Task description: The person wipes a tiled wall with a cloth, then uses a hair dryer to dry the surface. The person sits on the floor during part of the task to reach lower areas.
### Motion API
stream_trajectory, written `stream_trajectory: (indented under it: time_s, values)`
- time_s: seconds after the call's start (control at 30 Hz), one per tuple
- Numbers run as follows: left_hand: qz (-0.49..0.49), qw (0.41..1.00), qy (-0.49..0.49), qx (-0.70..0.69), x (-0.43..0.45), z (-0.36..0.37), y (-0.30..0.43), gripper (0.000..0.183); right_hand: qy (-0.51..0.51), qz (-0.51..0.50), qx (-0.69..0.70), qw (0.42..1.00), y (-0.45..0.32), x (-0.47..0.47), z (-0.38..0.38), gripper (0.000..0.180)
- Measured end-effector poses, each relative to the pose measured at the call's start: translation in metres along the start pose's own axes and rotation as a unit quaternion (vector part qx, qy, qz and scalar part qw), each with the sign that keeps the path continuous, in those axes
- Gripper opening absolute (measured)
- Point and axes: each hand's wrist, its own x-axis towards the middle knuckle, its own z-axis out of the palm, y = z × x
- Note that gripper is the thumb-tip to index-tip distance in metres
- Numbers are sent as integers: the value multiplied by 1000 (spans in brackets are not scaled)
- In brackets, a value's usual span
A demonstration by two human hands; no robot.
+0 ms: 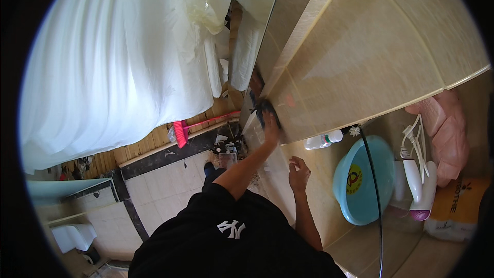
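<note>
At the middle, my left hand [271,123] is on a dark blue cloth-like item [263,111], pressed against a glossy tiled surface that reflects it. The fingers lie over the item, and its far part is hard to make out. My right hand [300,173] is raised lower right, fingers loosely curled, with nothing visible in it. Close to it, a clear plastic bottle with a white cap [323,140] lies on its side. Farther right are a light blue plastic basin [364,181] and a white hair dryer [418,189] with its cord.
A tiled wall [370,54] rises at upper right. White plastic sheeting [115,65] hangs at left. A pink broom [180,134] and scattered debris [227,146] are on the floor. Beyond the basin are a pink bundle [447,135] and an orange-and-white package [457,208]. A black cable [373,170] crosses the basin.
</note>
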Motion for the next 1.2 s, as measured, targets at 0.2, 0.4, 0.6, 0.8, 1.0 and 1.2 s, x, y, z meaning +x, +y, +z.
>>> stream_trajectory:
  time_s: [0.2,0.4,0.6,0.8,1.0,1.2]
  values:
    - [220,974,-47,-33,-59,-12,184,59,28,29,-13,999,-24,-6,15,18]
    - [142,988,-57,-31,-73,-24,170,61,-14,31,-74,997,-42,-20,38,14]
    - [-176,980,-81,-47,-69,-24,78,70,-46,72,-34,996,-29,-47,49,17]
    - [16,994,-79,-68,-122,-11,202,65,5,-103,-96,990,69,-28,16,16]
    - [292,954,-38,-58,-133,-9,266,49,-93,50,197,975,66,-8,-2,17]
    - [46,992,29,-113,-152,7,128,49,-168,-95,-50,980,75,-9,-5,21]
